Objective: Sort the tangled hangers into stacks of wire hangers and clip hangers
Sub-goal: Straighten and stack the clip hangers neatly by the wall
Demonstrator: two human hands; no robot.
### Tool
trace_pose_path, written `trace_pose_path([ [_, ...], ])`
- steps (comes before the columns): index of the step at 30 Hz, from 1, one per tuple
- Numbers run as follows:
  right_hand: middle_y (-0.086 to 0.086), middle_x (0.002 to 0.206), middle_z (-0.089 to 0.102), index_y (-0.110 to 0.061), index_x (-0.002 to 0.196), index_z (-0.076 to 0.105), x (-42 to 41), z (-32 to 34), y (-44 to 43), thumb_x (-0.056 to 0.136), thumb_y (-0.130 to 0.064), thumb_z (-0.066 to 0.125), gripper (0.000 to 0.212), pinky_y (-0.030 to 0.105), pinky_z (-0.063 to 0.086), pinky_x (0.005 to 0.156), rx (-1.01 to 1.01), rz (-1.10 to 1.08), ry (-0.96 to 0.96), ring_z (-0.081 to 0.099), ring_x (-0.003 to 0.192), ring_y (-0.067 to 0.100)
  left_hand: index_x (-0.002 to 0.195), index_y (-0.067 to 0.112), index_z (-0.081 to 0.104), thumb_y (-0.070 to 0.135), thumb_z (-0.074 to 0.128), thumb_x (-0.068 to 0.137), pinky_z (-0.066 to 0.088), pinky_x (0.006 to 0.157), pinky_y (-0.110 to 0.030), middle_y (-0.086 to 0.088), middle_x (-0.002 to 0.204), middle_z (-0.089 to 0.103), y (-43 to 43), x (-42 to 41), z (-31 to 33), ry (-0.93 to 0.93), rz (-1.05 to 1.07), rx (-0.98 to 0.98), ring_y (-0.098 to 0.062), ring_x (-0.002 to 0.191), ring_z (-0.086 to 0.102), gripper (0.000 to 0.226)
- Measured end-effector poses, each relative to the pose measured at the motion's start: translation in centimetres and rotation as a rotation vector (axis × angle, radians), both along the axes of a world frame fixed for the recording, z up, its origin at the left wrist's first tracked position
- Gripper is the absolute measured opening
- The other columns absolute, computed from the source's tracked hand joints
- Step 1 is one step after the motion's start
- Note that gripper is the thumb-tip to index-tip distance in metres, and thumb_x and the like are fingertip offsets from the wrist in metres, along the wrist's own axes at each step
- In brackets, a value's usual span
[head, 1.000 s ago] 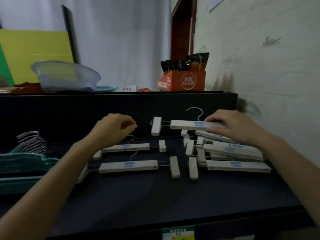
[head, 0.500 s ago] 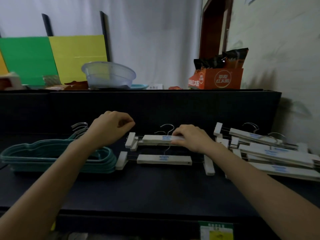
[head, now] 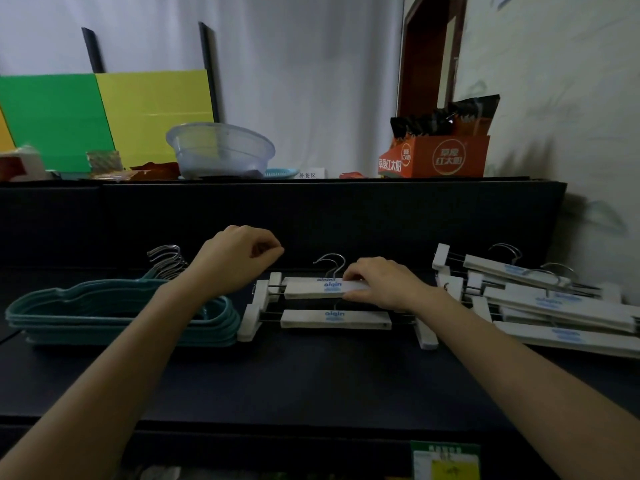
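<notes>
1. The near strip of the table is bare across its width, so hands can pass there from left to right.
2. A black upright panel closes the far side from left to right.
3. On the left a stack of teal hangers blocks the way, its right end just beside the middle clip hangers.
4. On the right a pile of clip hangers reaches the wall.
5. Between that pile and the middle hangers runs a narrow gap, largely taken by the right hand.
6. The left hand hangs above the room between the teal hooks and the middle hangers.
</notes>
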State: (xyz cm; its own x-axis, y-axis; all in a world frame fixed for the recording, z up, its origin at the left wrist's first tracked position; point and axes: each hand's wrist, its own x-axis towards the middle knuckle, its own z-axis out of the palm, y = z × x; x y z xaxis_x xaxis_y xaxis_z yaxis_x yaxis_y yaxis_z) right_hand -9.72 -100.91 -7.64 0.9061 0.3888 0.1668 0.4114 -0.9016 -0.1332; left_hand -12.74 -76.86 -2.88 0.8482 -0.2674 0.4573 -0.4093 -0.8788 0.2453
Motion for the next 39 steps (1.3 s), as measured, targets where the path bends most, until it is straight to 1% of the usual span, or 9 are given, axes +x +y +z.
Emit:
trace_pose_path([
  [6,-0.004,0.121,0.054,-0.024,0.124,0.052,-0.3,-0.1,-0.3,0.086,-0.041,0.059,0.042,0.031,0.046,0.083,0.005,0.051,0.054,0.052,0.103,0.013,0.100,0.026,0.067,0.036,0.053,0.089,0.052,0.075,-0.032,0.013,0.079,0.058,-0.4,0.4,-0.1,-0.001,-0.032,0.001,-0.008,0.076,0.058,0.020],
  [12,-0.005,0.118,0.055,-0.025,0.124,0.053,-0.2,-0.6,-0.7,0.086,-0.041,0.059,0.042,0.024,0.040,0.078,0.048,0.074,0.066,0.048,0.095,0.005,0.101,0.027,0.066,0.037,0.053,0.089,0.053,0.075,-0.033,0.013,0.081,0.059,-0.6,0.8,-0.3,0.010,-0.033,0.013,-0.009,0.078,0.059,0.021],
  [18,-0.003,0.119,0.056,-0.025,0.125,0.053,-0.2,-0.9,-0.6,0.086,-0.044,0.057,0.044,0.028,0.044,0.080,0.040,0.055,0.031,0.053,0.101,0.012,0.102,0.026,0.066,0.036,0.052,0.090,0.051,0.074,-0.030,0.012,0.082,0.060,-1.5,0.9,-0.5,0.020,-0.065,0.016,-0.009,0.077,0.059,0.021],
  [21,-0.002,0.122,0.056,-0.024,0.128,0.050,-0.5,-0.8,-0.6,0.087,-0.047,0.054,0.047,0.030,0.045,0.082,0.007,0.046,0.025,0.053,0.105,0.015,0.102,0.025,0.066,0.036,0.052,0.090,0.052,0.075,-0.032,0.011,0.084,0.061,-2.2,0.9,-0.5,0.027,-0.087,0.011,-0.010,0.079,0.060,0.021],
  [24,-0.004,0.121,0.056,-0.025,0.130,0.049,-1.1,-0.3,-1.6,0.087,-0.049,0.053,0.049,0.031,0.046,0.085,0.022,0.019,-0.033,0.053,0.106,0.014,0.102,0.026,0.066,0.036,0.052,0.090,0.052,0.075,-0.032,0.012,0.084,0.062,-3.2,1.0,-0.9,0.039,-0.112,0.010,-0.008,0.079,0.060,0.021],
  [28,-0.006,0.116,0.058,-0.027,0.123,0.055,-2.4,1.4,-5.9,0.088,-0.039,0.056,0.037,0.030,0.047,0.085,0.103,-0.038,-0.110,0.054,0.102,0.009,0.104,0.026,0.064,0.036,0.051,0.090,0.053,0.079,-0.033,0.012,0.088,0.063,-6.0,1.1,-2.0,0.083,-0.209,-0.001,-0.007,0.082,0.061,0.022],
  [32,-0.004,0.113,0.062,-0.025,0.116,0.061,-4.0,2.8,-13.0,0.088,-0.033,0.059,0.029,0.030,0.048,0.088,0.167,-0.198,-0.139,0.057,0.099,0.009,0.107,0.027,0.063,0.035,0.050,0.091,0.052,0.082,-0.033,0.010,0.098,0.065,-10.6,0.8,-3.3,0.111,-0.358,0.049,-0.007,0.088,0.059,0.022],
  [35,0.000,0.113,0.064,-0.020,0.116,0.062,-5.6,3.0,-18.5,0.087,-0.034,0.061,0.032,0.025,0.046,0.086,0.171,-0.334,-0.130,0.057,0.095,0.008,0.108,0.026,0.063,0.035,0.050,0.091,0.051,0.081,-0.033,0.007,0.104,0.065,-14.4,0.4,-4.2,0.109,-0.463,0.105,-0.008,0.090,0.058,0.023],
  [39,0.001,0.114,0.064,-0.019,0.116,0.063,-8.7,2.1,-24.2,0.082,-0.042,0.064,0.041,0.026,0.044,0.085,0.122,-0.468,-0.043,0.058,0.097,0.013,0.113,0.024,0.059,0.036,0.051,0.090,0.049,0.084,-0.032,0.005,0.108,0.061,-18.5,0.2,-5.0,0.072,-0.554,0.162,-0.010,0.095,0.054,0.027],
])
